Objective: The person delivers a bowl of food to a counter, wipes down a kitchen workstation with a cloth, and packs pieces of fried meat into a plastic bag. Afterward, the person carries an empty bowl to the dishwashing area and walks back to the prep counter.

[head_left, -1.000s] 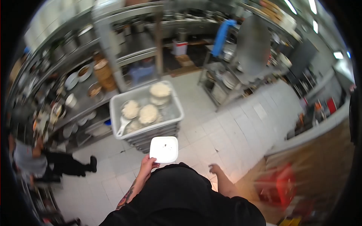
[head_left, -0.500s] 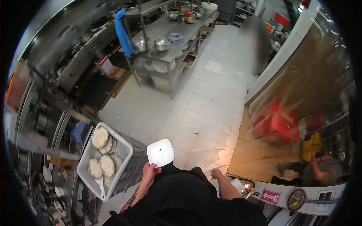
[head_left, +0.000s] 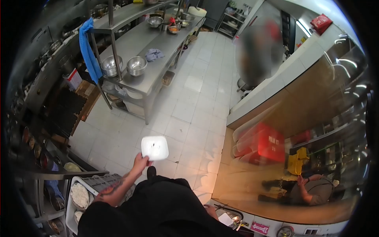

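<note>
My left hand (head_left: 143,161) is closed on the near left corner of a white square dish (head_left: 155,148), held out over the tiled floor. A few small dark marks show on the dish's inner face. Low in the view my right hand (head_left: 210,210) hangs beside my body, close to a counter with a white card (head_left: 226,219) and shiny metalware. Its fingers are mostly hidden, so I cannot make out whether it holds anything. At the lower left, a pale grey tub (head_left: 70,216) contains bowls of white rice (head_left: 79,195), partly covered by my arm and body.
A steel table (head_left: 134,89) with metal bowls (head_left: 137,66) and a blue cloth (head_left: 90,51) stands ahead on the left. A blurred person (head_left: 258,51) is further up the tiled aisle (head_left: 185,114). Along the right runs a glossy partition (head_left: 252,177) reflecting red containers.
My view has moved forward along the aisle. The tub of rice has slid down and left, mostly behind my arm. My left hand still holds the dish, now further out from my body.
</note>
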A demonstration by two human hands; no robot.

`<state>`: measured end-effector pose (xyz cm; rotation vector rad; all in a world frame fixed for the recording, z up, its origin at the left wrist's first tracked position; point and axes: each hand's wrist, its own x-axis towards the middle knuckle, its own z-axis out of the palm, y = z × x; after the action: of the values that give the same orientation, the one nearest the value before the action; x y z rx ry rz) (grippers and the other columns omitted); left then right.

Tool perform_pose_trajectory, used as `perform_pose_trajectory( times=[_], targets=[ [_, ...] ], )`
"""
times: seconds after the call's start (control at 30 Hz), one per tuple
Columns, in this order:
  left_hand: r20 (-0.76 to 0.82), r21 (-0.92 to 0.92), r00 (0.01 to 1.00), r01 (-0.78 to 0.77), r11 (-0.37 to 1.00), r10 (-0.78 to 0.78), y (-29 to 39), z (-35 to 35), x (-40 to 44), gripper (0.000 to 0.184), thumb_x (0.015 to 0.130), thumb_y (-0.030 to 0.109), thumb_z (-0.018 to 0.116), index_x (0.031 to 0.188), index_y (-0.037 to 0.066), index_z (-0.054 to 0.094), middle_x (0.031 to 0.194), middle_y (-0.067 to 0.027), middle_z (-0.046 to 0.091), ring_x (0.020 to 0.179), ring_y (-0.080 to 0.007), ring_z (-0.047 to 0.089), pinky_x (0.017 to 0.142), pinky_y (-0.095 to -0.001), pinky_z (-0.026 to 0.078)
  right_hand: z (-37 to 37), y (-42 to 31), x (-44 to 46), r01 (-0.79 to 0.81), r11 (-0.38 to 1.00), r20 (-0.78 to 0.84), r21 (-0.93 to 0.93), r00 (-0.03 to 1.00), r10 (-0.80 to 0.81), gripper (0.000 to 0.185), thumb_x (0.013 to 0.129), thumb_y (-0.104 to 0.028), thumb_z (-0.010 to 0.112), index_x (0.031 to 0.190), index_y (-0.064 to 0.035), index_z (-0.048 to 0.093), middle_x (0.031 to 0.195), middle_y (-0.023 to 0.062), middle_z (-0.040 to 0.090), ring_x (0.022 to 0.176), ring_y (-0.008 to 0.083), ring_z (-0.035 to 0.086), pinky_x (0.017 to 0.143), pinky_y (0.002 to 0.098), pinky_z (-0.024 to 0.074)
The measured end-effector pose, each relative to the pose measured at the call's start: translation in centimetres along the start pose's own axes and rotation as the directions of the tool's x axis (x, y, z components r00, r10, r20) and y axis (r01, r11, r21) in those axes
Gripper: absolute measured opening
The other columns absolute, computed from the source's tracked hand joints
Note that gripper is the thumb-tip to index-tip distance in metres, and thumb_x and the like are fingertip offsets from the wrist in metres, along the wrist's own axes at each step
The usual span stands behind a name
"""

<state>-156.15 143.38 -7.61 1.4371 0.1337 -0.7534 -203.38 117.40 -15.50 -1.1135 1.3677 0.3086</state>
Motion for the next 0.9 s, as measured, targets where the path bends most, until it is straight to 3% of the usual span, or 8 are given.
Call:
perform_pose_trajectory(
  times=[0.03, 0.2, 0.4, 0.53, 0.57, 0.63, 0.73, 0.9],
  targets=[
    [0.0, -0.008, 1.0, 0.013, 1.0, -0.013, 1.9, 0.8, 1.5, 0.029, 0.088, 0.007, 0.05, 0.114, -0.004, 0.046, 0.09, -0.0154, 0.065, 0.072, -0.0181, 0.065, 0.063, -0.0301, 0.056, 1.9, -2.6, -1.6, 0.11, 0.973, -0.03, -0.202, 0.992, -0.119, 0.043, 0.084, 0.004, 0.058, 0.126, 0.0025, 0.052, 0.093, 0.0211, 0.068, 0.071, 0.0289, 0.069, 0.058, 0.0385, 0.0566],
    [0.057, -0.013, 0.998, 0.038, 0.999, -0.038, 8.8, 5.4, 8.8, 0.03, 0.088, 0.009, 0.05, 0.115, -0.002, 0.047, 0.093, -0.0132, 0.065, 0.076, -0.0172, 0.065, 0.067, -0.0301, 0.056, 3.1, -6.2, 2.4, 0.104, 0.994, 0.068, 0.025, 0.992, -0.106, 0.041, 0.084, 0.006, 0.057, 0.125, 0.0043, 0.056, 0.094, 0.0171, 0.069, 0.074, 0.0221, 0.067, 0.061, 0.0309, 0.053],
    [0.046, -0.089, 0.997, 0.072, 0.993, -0.068, 10.5, 10.8, 15.5, 0.03, 0.087, 0.008, 0.048, 0.114, -0.004, 0.046, 0.095, -0.0154, 0.065, 0.078, -0.0196, 0.066, 0.068, -0.0309, 0.057, -3.5, -13.0, 7.1, 0.266, 0.889, 0.11, -0.373, 0.964, -0.243, 0.023, 0.088, -0.002, 0.055, 0.11, 0.0023, 0.061, 0.086, 0.0131, 0.068, 0.072, 0.0217, 0.067, 0.058, 0.0327, 0.0527],
    [-0.063, -0.19, 0.991, 0.108, 0.976, -0.122, 10.9, 13.3, 17.7, 0.032, 0.087, 0.008, 0.046, 0.116, -0.004, 0.047, 0.093, -0.0149, 0.065, 0.078, -0.0187, 0.065, 0.067, -0.0303, 0.056, -12.2, -17.6, 15.3, 0.609, 0.78, 0.384, -0.139, 0.76, -0.525, 0.018, 0.089, -0.006, 0.055, 0.104, 0.001, 0.062, 0.082, 0.0122, 0.067, 0.071, 0.0224, 0.067, 0.056, 0.0346, 0.0527],
    [-0.063, -0.221, 0.989, 0.115, 0.968, -0.132, 11.0, 13.7, 18.5, 0.033, 0.087, 0.008, 0.046, 0.117, -0.004, 0.047, 0.093, -0.0146, 0.065, 0.077, -0.0185, 0.065, 0.066, -0.03, 0.056, -14.1, -20.2, 18.4, 0.626, 0.779, 0.428, -0.033, 0.713, -0.555, 0.017, 0.09, -0.007, 0.055, 0.103, 0.0007, 0.062, 0.081, 0.012, 0.067, 0.071, 0.0226, 0.067, 0.055, 0.035, 0.0527],
    [-0.093, -0.283, 0.988, 0.093, 0.955, -0.124, 11.7, 14.1, 19.8, 0.032, 0.087, 0.007, 0.046, 0.117, -0.003, 0.047, 0.094, -0.0135, 0.064, 0.077, -0.0183, 0.064, 0.066, -0.0296, 0.055, -14.6, -29.1, 28.0, -0.043, 0.98, -0.007, -0.195, 0.999, 0.042, 0.014, 0.091, -0.013, 0.053, 0.092, -0.002, 0.061, 0.075, 0.0122, 0.064, 0.064, 0.0253, 0.067, 0.048, 0.0379, 0.0513],
    [-0.225, -0.33, 0.97, 0.014, 0.944, -0.093, 13.5, 14.0, 21.4, 0.03, 0.086, 0.006, 0.046, 0.115, -0.003, 0.047, 0.094, -0.014, 0.064, 0.076, -0.0193, 0.064, 0.066, -0.0303, 0.055, -10.8, -45.8, 33.0, 0.136, 0.83, -0.063, -0.541, 0.978, -0.201, 0.029, 0.09, -0.013, 0.051, 0.115, 0.001, 0.056, 0.081, 0.0137, 0.063, 0.065, 0.0251, 0.065, 0.049, 0.0362, 0.0495],
    [-0.364, -0.304, 0.928, -0.201, 0.931, 0.081, 18.1, 12.0, 24.2, 0.03, 0.084, 0.005, 0.047, 0.113, -0.003, 0.048, 0.096, -0.0145, 0.063, 0.075, -0.0203, 0.064, 0.065, -0.0313, 0.055, 2.0, -67.0, 39.7, 0.574, 0.628, 0.166, -0.526, 0.793, -0.586, 0.03, 0.086, -0.012, 0.06, 0.114, -0.0021, 0.062, 0.088, 0.0121, 0.068, 0.067, 0.0208, 0.068, 0.053, 0.0321, 0.0529]
  ],
)
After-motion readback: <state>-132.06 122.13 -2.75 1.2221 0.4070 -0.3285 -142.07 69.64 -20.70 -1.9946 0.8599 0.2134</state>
